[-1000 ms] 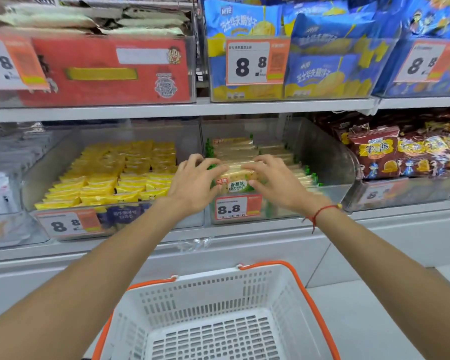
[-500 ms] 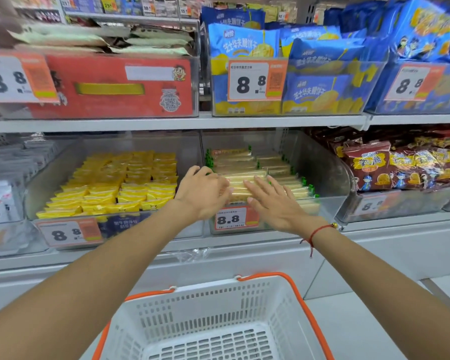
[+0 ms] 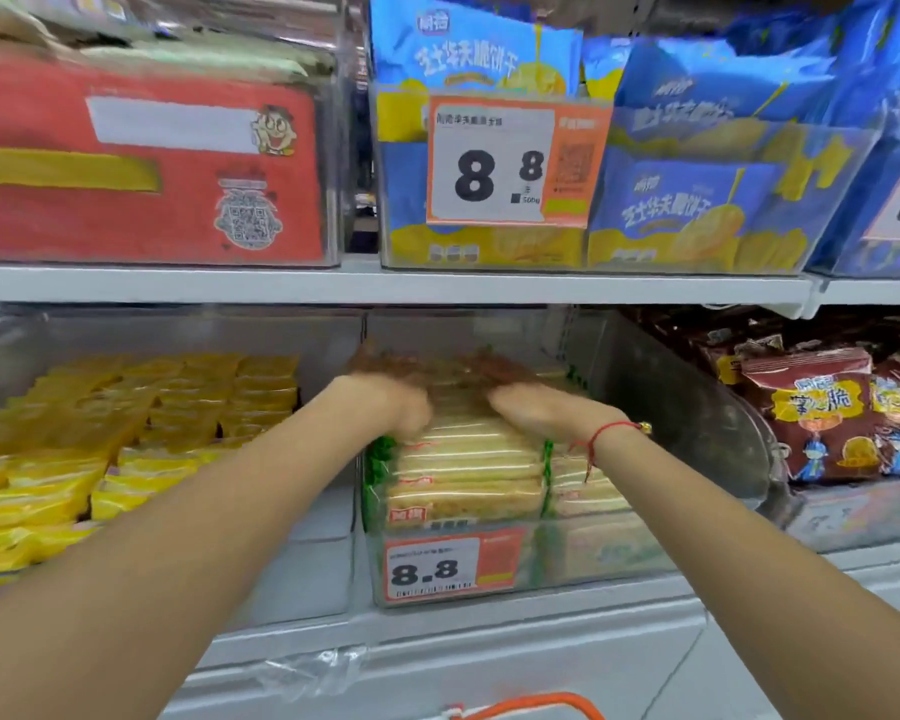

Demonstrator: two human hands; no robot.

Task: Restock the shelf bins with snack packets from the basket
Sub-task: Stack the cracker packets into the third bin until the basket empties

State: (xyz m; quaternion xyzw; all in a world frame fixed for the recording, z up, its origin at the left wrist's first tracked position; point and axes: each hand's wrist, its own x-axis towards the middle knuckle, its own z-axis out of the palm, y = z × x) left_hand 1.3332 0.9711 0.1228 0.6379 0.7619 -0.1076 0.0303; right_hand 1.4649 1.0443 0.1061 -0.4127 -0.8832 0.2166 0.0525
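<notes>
At the lower shelf, middle clear bin (image 3: 630, 569): cracker packets (image 3: 463, 475) are stacked in rows, bin looks nearly full. Basket (image 3: 531, 705) shows only its orange rim at the bottom edge, so I can't tell what's left inside. Left hand (image 3: 396, 402) and right hand (image 3: 528, 402) both rest on top of the packets toward the back. Motion blur; finger spread and grip unreadable. Looks like pushing stock rearward, near the end.

Both forearms bare, no sleeves. Right wrist: thin red string bracelet (image 3: 610, 431), small gold bead, loose end dangling.
</notes>
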